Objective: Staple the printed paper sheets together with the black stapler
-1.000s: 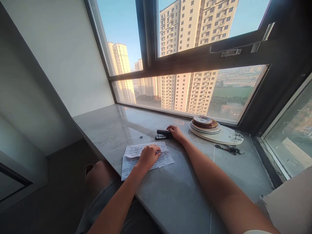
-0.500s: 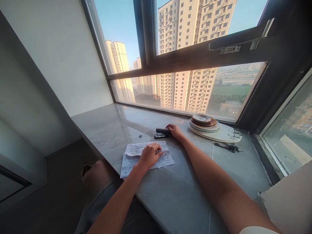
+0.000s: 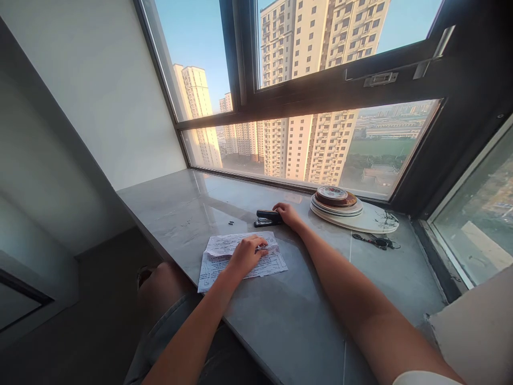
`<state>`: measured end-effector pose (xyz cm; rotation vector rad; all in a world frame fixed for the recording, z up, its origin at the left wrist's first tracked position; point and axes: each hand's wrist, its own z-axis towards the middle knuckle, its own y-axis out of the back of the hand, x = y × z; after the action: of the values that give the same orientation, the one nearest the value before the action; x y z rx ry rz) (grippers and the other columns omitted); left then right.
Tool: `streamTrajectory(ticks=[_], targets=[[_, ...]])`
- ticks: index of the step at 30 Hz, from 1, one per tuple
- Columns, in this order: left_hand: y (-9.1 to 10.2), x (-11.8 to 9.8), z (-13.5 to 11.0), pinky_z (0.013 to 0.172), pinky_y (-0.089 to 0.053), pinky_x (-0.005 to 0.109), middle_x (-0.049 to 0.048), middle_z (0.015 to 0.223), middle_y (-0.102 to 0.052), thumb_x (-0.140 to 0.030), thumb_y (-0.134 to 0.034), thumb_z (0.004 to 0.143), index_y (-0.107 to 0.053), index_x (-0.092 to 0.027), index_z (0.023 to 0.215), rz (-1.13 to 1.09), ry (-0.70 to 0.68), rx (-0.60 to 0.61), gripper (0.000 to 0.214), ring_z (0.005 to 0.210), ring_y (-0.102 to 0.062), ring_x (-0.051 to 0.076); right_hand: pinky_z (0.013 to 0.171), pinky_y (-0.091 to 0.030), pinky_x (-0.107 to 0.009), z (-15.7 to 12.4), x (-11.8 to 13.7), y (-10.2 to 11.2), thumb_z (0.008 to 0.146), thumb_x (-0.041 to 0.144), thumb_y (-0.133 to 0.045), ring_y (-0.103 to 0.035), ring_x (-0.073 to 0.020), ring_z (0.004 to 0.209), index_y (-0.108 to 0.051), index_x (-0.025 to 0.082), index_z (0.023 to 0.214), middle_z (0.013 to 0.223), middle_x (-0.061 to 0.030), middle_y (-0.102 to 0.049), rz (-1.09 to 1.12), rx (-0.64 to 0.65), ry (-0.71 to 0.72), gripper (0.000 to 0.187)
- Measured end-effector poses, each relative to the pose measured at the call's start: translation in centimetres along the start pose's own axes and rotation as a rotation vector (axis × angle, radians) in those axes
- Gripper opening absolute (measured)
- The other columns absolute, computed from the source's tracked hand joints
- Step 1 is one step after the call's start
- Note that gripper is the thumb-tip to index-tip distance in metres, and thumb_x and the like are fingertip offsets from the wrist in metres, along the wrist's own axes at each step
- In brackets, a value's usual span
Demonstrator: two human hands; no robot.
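My right hand (image 3: 287, 214) grips the rear end of a black stapler (image 3: 267, 218) that rests on the grey stone sill. The stapler's jaw end points left. My left hand (image 3: 246, 255) lies over printed sheets of paper (image 3: 224, 267), its fingers curled at the right part of the pages. Something small and dark shows by those fingertips, too small to name. The upper sheet (image 3: 228, 243) looks folded or overlapping the lower one. Two tiny dark pieces, perhaps staples (image 3: 231, 223), lie left of the stapler.
Stacked plates (image 3: 336, 208) and an oval white board (image 3: 380, 220) stand right of my right hand, by the window. A dark corded item (image 3: 379, 243) lies in front of them. The sill's front edge (image 3: 248, 347) runs beside my legs; a window frame (image 3: 280, 109) borders the back.
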<state>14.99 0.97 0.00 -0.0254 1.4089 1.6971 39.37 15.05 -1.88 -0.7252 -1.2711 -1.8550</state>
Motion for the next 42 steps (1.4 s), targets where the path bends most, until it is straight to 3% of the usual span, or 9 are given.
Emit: streamTrajectory(ticks=[3,7,13,20,27,33,42], targets=[[0.0,-0.4,0.1,0.095,-0.052,0.033,0.0048,0.114,-0.074,-0.028,-0.072,0.091,-0.076,-0.025,0.114,0.027,-0.031,-0.024,0.023,0.107,-0.068,0.024,0.082,-0.047,-0.028,0.0,-0.1,0.0,0.084,0.021,-0.046,-0.063,-0.0196,0.083,-0.072,0.019,0.086,0.087,-0.0057,-0.074,0.001,0.001,0.003,0.026],[-0.1,-1.4,0.6,0.09,-0.053,0.033,0.0048,0.107,-0.076,-0.028,-0.066,0.095,-0.079,-0.025,0.109,0.056,-0.034,-0.01,0.019,0.1,-0.07,0.023,0.082,-0.046,-0.026,0.0,0.0,0.0,0.084,0.023,-0.046,-0.063,-0.0193,0.086,-0.071,0.019,0.088,0.088,-0.0049,-0.073,0.003,0.01,0.014,0.026],[-0.9,-1.9,1.3,0.084,-0.054,0.032,0.0029,0.096,-0.077,-0.017,-0.072,0.087,-0.081,-0.025,0.097,-0.01,-0.012,0.007,0.015,0.088,-0.071,0.022,0.081,-0.046,-0.027,0.1,0.4,-0.1,0.091,0.035,-0.04,-0.063,-0.02,0.087,-0.07,0.019,0.083,0.086,-0.0038,-0.072,0.007,0.08,0.068,0.035],[-1.3,-1.7,1.5,0.081,-0.055,0.031,0.0019,0.089,-0.076,-0.019,-0.079,0.078,-0.08,-0.023,0.101,-0.112,0.049,-0.038,0.023,0.079,-0.069,0.018,0.078,-0.045,-0.026,0.0,0.5,-0.2,0.091,0.035,-0.041,-0.061,-0.0202,0.084,-0.07,0.021,0.079,0.082,-0.0039,-0.072,-0.013,0.087,0.054,0.034],[-1.3,-1.5,1.5,0.079,-0.054,0.031,0.0014,0.09,-0.077,-0.015,-0.079,0.077,-0.08,-0.022,0.091,-0.164,0.034,-0.043,0.016,0.078,-0.068,0.018,0.076,-0.045,-0.027,0.0,0.6,-0.2,0.091,0.034,-0.04,-0.062,-0.0203,0.082,-0.068,0.021,0.077,0.08,-0.0039,-0.071,-0.022,0.085,0.053,0.034],[-1.3,-2.1,1.3,0.079,-0.054,0.031,0.0022,0.093,-0.079,-0.031,-0.079,0.082,-0.08,-0.022,0.091,-0.193,0.027,-0.033,0.012,0.081,-0.069,0.019,0.077,-0.046,-0.028,0.0,0.6,-0.3,0.09,0.035,-0.039,-0.062,-0.0211,0.082,-0.069,0.019,0.078,0.08,-0.0044,-0.071,-0.02,0.083,0.054,0.036],[-1.6,-2.1,1.3,0.072,-0.05,0.028,-0.0004,0.08,-0.076,-0.018,-0.08,0.078,-0.079,-0.022,0.081,-0.188,0.048,-0.075,0.005,0.073,-0.066,0.017,0.075,-0.044,-0.027,0.0,0.5,-0.3,0.088,0.037,-0.038,-0.06,-0.0205,0.08,-0.066,0.019,0.076,0.078,-0.0037,-0.069,-0.022,0.082,0.053,0.036]])
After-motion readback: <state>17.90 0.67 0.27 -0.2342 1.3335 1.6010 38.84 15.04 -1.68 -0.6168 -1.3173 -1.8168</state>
